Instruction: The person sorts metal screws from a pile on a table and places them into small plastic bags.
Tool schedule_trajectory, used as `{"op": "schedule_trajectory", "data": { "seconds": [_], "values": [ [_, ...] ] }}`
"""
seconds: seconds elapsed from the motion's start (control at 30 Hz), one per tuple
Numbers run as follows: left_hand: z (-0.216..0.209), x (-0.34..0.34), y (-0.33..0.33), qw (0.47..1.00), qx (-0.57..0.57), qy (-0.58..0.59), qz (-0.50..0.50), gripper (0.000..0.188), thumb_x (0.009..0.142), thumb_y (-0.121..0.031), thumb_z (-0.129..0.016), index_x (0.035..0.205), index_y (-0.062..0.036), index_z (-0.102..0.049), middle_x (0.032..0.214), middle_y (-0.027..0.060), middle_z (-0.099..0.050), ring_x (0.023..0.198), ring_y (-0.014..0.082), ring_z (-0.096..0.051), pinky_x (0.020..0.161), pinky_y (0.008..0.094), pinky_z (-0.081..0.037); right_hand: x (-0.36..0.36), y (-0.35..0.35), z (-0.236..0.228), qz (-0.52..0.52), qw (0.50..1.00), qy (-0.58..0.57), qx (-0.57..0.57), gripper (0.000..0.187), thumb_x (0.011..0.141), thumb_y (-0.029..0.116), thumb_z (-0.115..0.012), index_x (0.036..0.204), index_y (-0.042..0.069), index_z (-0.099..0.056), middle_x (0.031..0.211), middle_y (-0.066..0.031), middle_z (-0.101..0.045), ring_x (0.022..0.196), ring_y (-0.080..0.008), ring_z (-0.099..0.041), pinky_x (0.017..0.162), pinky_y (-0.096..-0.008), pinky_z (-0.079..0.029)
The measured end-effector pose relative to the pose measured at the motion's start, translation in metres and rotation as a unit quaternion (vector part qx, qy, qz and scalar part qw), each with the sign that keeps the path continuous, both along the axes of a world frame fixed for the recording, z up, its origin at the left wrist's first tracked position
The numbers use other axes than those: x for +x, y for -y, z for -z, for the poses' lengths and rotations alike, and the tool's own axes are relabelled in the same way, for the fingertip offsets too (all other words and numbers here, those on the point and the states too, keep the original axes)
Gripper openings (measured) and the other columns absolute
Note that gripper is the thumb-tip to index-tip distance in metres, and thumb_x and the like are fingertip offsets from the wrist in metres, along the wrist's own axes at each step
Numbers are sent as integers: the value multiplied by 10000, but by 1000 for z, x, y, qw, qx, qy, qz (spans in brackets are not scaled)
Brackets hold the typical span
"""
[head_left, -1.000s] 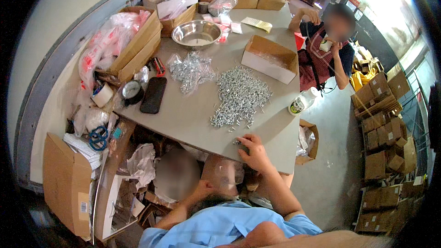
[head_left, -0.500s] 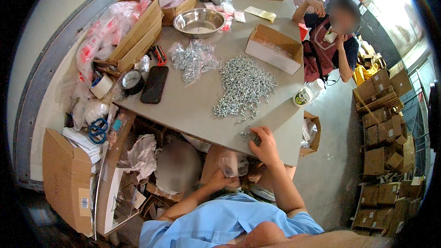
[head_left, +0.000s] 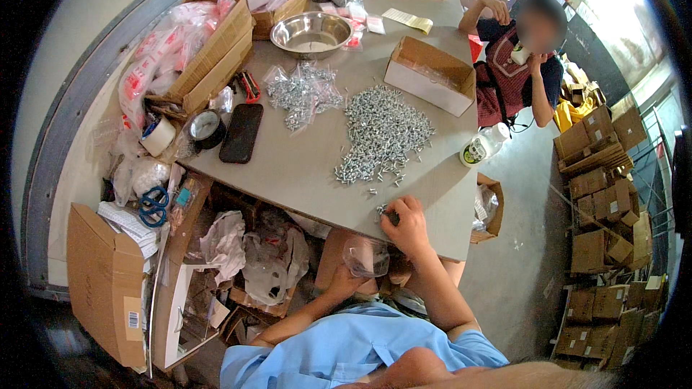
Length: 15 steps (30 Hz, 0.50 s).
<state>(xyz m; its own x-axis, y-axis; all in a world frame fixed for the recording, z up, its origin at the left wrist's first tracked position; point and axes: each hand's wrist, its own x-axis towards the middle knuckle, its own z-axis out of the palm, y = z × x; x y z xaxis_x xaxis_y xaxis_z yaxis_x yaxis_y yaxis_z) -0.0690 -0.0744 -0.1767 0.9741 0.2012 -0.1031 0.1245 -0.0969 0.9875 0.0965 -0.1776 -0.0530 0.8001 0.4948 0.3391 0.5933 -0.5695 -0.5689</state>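
A spread pile of small silver screws [head_left: 382,133] lies on the grey table [head_left: 303,173]. At the table's near edge my right hand [head_left: 407,227] rests with curled fingers, closed around a few loose screws; some of them show beside the fingertips. Its palm side is hidden. Below the edge, over my lap, my left hand [head_left: 344,279] holds a small clear plastic bag [head_left: 367,257] under the spot where my right hand rests. Filled clear bags of screws [head_left: 304,94] lie to the left of the pile.
Around the pile are a steel bowl [head_left: 311,34], an open carton [head_left: 431,75], a white bottle [head_left: 484,145] and a black phone [head_left: 241,133]. Tape rolls [head_left: 207,129] and blue-handled scissors [head_left: 153,207] lie left. Another person [head_left: 515,65] sits at the far right corner.
My right hand has shifted slightly left and closer to the table edge, with the loose screws gathered nearer its fingertips. My left hand and the bag have barely moved.
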Motion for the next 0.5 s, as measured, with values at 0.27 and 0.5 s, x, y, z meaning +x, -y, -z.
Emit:
{"op": "schedule_trajectory", "data": {
  "seconds": [0.27,0.5],
  "values": [
    [-4,0,1,1000,7,-2,-9,233,766,-195,-724,810,15,-632,739,107,-644,682,196,-610,628,344,-478,-10,10,3,18,1000,9,-6,117,723,88,-644,824,50,-599,917,-131,-569,889,-348,-531,765,-434,-461],
    [2,0,6,995,-93,-15,-22,195,761,-158,-726,788,8,-627,727,78,-639,677,153,-576,625,316,-467,-42,12,-9,-64,994,-82,-22,119,744,90,-659,850,36,-647,938,-139,-602,844,-321,-582,729,-385,-489]
  ]
}}
